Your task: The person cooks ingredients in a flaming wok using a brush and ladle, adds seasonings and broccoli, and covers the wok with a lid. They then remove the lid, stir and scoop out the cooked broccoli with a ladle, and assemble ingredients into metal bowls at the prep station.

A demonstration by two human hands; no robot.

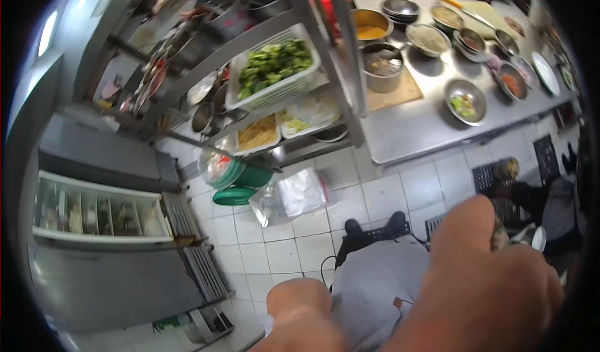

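Observation:
Both hands are raised very close to the camera and look large and blurred. At the bottom, my left hand [301, 305] shows only a rounded part, and its fingers are hidden or cut off. On the right, my right hand [487, 277] has its thumb up and its other fingers bent in. What it holds, if anything, cannot be made out. Below the hands are my grey clothing [378, 277] and my dark shoes [395, 224] on the tiled floor.
A steel counter [406, 136] carries several bowls, a pot [382, 80] and a knife [465, 11]. Left of it, a rack holds a basket of broccoli [275, 68]. A clear plastic bag [300, 196] and a green bucket [250, 174] stand on the floor. Fridge units line the left. Other people are nearby.

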